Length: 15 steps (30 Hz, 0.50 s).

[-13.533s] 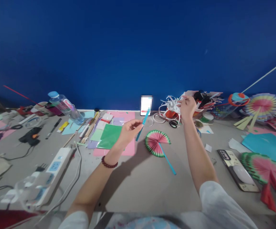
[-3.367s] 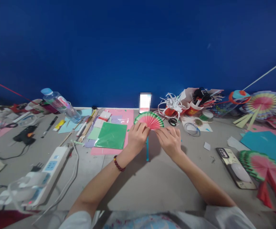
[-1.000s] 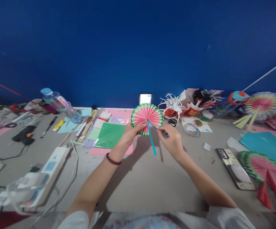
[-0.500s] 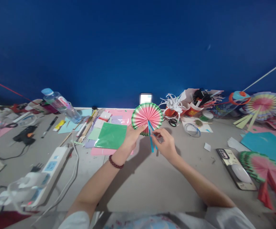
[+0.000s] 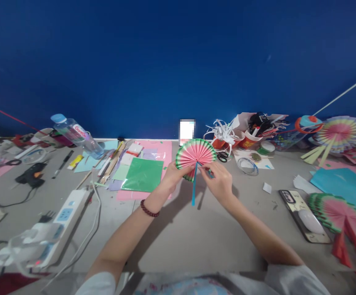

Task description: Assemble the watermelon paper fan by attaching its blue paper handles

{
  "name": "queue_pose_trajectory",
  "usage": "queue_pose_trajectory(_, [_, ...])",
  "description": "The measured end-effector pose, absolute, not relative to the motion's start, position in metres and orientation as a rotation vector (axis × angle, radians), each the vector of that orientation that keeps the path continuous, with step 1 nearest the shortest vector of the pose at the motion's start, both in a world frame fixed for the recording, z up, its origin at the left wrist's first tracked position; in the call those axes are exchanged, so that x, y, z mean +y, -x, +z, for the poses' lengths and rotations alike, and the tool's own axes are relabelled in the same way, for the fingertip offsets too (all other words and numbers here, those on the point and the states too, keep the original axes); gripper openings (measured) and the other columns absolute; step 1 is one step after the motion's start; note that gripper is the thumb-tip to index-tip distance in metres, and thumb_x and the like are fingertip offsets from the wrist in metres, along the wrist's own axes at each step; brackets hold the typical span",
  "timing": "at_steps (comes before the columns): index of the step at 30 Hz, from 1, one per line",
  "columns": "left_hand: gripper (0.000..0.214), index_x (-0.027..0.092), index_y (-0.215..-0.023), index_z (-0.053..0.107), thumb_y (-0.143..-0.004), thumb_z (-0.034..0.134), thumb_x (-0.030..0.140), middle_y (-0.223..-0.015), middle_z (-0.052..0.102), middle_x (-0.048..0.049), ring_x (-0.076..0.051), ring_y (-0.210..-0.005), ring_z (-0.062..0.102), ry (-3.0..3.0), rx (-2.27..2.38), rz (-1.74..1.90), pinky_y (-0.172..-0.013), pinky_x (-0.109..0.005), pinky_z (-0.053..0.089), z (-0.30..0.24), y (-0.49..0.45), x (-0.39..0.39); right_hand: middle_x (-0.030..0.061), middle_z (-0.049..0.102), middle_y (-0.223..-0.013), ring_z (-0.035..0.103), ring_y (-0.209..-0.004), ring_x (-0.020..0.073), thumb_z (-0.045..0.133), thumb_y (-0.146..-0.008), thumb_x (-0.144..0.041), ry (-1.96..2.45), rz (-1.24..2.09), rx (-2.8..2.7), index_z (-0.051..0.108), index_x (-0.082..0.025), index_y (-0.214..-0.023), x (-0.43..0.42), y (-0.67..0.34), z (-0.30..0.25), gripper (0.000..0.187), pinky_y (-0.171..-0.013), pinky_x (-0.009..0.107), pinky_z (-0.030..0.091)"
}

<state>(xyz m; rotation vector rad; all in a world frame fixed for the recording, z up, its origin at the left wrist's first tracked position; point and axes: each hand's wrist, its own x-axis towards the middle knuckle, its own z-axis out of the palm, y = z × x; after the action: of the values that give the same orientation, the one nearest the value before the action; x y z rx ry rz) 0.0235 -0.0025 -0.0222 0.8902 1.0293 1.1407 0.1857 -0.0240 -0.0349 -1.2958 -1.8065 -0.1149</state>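
Observation:
A round pleated paper fan (image 5: 196, 151), pink with a green-and-white rim like a watermelon, is held up above the table in front of me. My left hand (image 5: 172, 175) grips its lower left side, thumb laid across the folds toward the centre. A narrow blue strip (image 5: 193, 190) hangs down from the fan's centre between my hands. My right hand (image 5: 217, 180) is closed at the fan's lower right, fingertips close to the centre. A bit of blue shows between those fingers; the rest of what they pinch is hidden.
Left are a green paper pack (image 5: 142, 175), a tilted water bottle (image 5: 78, 135), a glue gun (image 5: 30, 175) and a power strip (image 5: 65, 221) with cables. Right are cups of paper strips (image 5: 222, 133), scissors (image 5: 222, 156), a phone (image 5: 291, 205) under a mouse (image 5: 309, 221), and finished fans (image 5: 339, 215).
The fan has shifted slightly right and down and is tilted more. Two blue strips hung below it before; one hangs there now. My right hand has moved right.

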Motion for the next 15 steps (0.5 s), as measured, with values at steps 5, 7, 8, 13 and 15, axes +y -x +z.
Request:
queue_pose_trajectory(5, [0.033,0.017,-0.083,0.074,-0.055,0.086,0.030,-0.085,0.074,-0.0055,-0.016,-0.073,0.066,-0.807,0.959,1.126,-0.070,-0.028,0.050,-0.0226,-0.0271,-0.0062,0.0067,0.072,-0.087,0.065,-0.071,0.0179,0.058,-0.089,-0.031,1.257,-0.053,-1.792,0.071,-0.021,-0.091,-0.0255,-0.1840,-0.0353,0.017,-0.068,0.030,0.050])
queue_pose_trajectory(7, [0.032,0.017,-0.081,0.074,-0.055,0.086,0.030,-0.083,0.074,-0.0049,-0.015,-0.071,0.065,-0.760,0.944,1.105,-0.066,-0.026,0.050,-0.0242,-0.0281,-0.0066,0.0067,0.072,-0.088,0.066,-0.073,0.0186,0.059,-0.089,-0.031,1.248,-0.051,-1.796,0.071,-0.021,-0.093,-0.0265,-0.1830,-0.0360,0.016,-0.068,0.031,0.051])
queue_pose_trajectory(8, [0.032,0.017,-0.081,0.074,-0.054,0.086,0.030,-0.083,0.074,-0.0048,-0.015,-0.070,0.065,-0.742,0.941,1.093,-0.065,-0.026,0.049,-0.0250,-0.0284,-0.0064,0.0066,0.072,-0.087,0.066,-0.075,0.0188,0.059,-0.089,-0.030,1.244,-0.060,-1.801,0.071,-0.021,-0.093,-0.0271,-0.1825,-0.0363,0.016,-0.069,0.031,0.051])
queue_pose_trajectory(13, [0.033,0.017,-0.080,0.074,-0.053,0.087,0.030,-0.081,0.074,-0.0048,-0.015,-0.068,0.065,-0.712,0.910,1.068,-0.064,-0.027,0.050,-0.0268,-0.0304,-0.0058,0.0070,0.071,-0.084,0.065,-0.077,0.0202,0.057,-0.089,-0.027,1.265,-0.257,-1.887,0.071,-0.020,-0.094,-0.0321,-0.1788,-0.0359,0.016,-0.070,0.031,0.049])
queue_pose_trajectory(15, [0.032,0.016,-0.079,0.074,-0.055,0.086,0.032,-0.079,0.074,-0.0050,-0.015,-0.066,0.065,-0.715,0.906,1.076,-0.063,-0.026,0.049,-0.0267,-0.0318,-0.0066,0.0077,0.071,-0.086,0.065,-0.077,0.0209,0.057,-0.089,-0.027,1.283,-0.318,-1.941,0.070,-0.019,-0.097,-0.0343,-0.1771,-0.0356,0.017,-0.069,0.032,0.048])
